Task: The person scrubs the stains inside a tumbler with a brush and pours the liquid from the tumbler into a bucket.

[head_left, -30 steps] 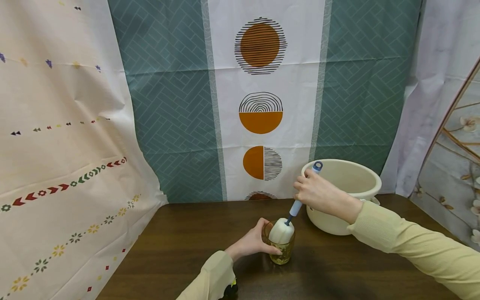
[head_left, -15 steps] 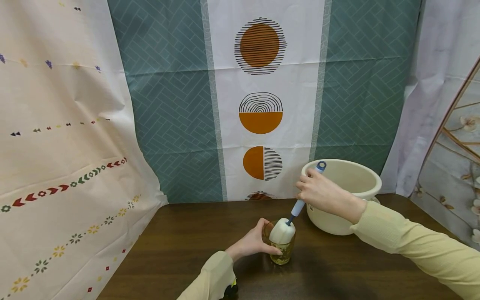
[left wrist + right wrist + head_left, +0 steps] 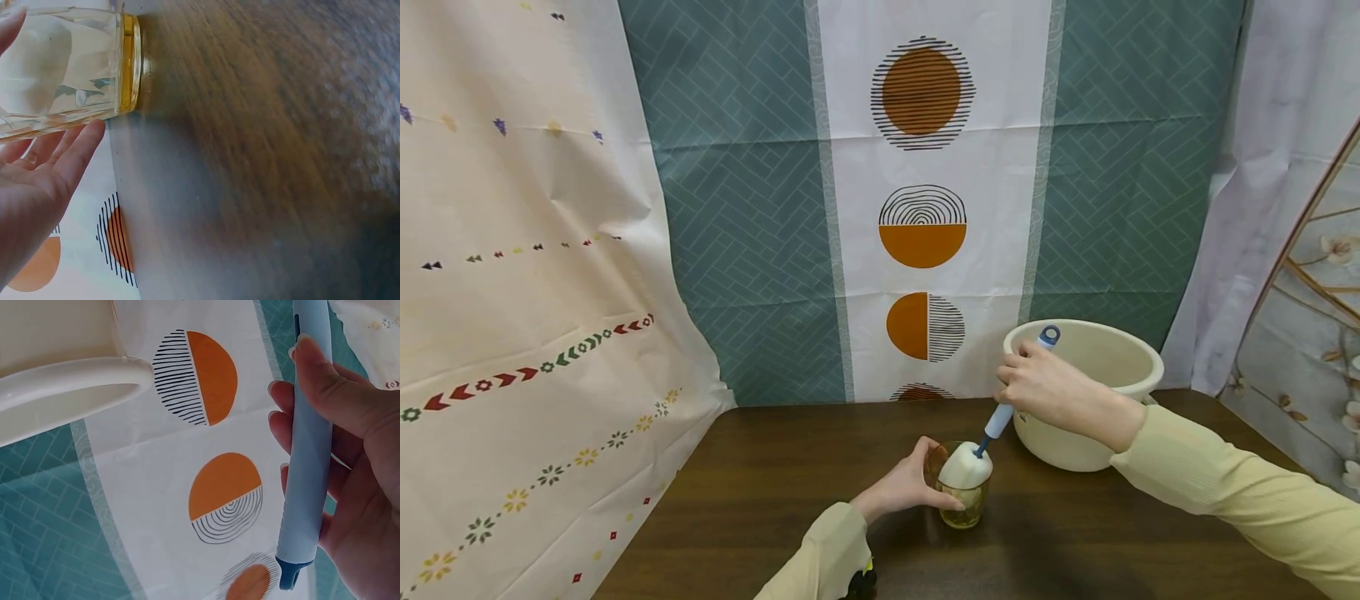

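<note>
My left hand (image 3: 910, 485) holds an amber drinking glass (image 3: 964, 515), thumb on the near side and fingers around the far side. The glass stands upright on the brown table. A white sponge head (image 3: 967, 468) of a cup brush sits partly inside it, its top bulging above the rim. From there the brush leans up to the right, with my right hand (image 3: 1056, 392) gripping its light blue handle (image 3: 307, 475). Thumb and fingers wrap the handle in the right wrist view. Through the clear wall in the left wrist view, the pale sponge (image 3: 37, 59) shows inside the glass.
Behind my right hand, a large cream basin (image 3: 1067, 450) stands at the back right of the wooden table (image 3: 790, 475). Patterned cloths (image 3: 752, 208) hang close behind the table and on both sides. Something black lies by my left sleeve (image 3: 831, 550).
My right hand has shifted slightly right and down, tilting the brush handle further right. The sponge has turned and sunk a little in the glass. My left hand stays in place.
</note>
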`<state>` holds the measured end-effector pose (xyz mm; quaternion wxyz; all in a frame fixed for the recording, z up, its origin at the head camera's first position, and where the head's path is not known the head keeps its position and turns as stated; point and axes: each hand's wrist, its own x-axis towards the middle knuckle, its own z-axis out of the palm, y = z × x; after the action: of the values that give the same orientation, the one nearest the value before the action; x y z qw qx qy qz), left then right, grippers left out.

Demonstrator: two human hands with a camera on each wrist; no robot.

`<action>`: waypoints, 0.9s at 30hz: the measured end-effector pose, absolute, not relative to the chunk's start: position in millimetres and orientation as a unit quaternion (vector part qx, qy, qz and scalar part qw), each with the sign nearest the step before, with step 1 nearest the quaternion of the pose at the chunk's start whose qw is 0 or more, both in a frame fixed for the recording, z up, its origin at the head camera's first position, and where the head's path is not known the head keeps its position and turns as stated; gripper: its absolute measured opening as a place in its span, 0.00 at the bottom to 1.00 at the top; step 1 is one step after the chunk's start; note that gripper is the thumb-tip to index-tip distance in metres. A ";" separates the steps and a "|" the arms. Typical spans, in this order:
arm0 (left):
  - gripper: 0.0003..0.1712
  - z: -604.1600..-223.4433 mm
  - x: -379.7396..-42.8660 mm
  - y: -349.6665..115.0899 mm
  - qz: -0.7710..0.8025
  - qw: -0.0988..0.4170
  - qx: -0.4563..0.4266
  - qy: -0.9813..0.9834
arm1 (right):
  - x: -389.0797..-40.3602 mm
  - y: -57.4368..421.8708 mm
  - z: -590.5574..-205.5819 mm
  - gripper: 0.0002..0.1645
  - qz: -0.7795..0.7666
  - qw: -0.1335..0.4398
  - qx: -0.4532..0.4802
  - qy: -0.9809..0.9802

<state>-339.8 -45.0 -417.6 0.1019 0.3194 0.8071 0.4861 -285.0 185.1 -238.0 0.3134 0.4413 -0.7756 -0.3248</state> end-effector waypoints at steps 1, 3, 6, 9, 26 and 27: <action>0.37 -417.8 -339.7 -44.9 0.485 0.101 0.319 0.808 | -284.9 185.2 -238.0 0.09 -0.324 0.313 0.442 -0.776; 0.37 -417.8 -339.3 -45.0 0.485 0.102 0.319 0.808 | -285.4 185.3 -238.2 0.09 -0.322 0.312 0.444 -0.776; 0.37 -417.6 -339.0 -45.3 0.486 0.104 0.318 0.808 | -286.1 185.1 -238.3 0.10 -0.320 0.308 0.446 -0.777; 0.38 -417.0 -338.8 -45.5 0.485 0.107 0.311 0.810 | -286.9 184.6 -238.3 0.10 -0.316 0.308 0.450 -0.776; 0.39 -415.8 -339.3 -44.7 0.479 0.102 0.302 0.818 | -289.0 181.2 -235.0 0.10 -0.299 0.329 0.455 -0.772; 0.39 -415.8 -339.3 -44.7 0.481 0.102 0.303 0.816 | -289.1 181.0 -234.9 0.09 -0.298 0.329 0.454 -0.773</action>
<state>-339.3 -44.7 -415.8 0.1016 0.3030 0.8162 0.4813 -289.1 181.0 -234.9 0.3295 0.4535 -0.7726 -0.2980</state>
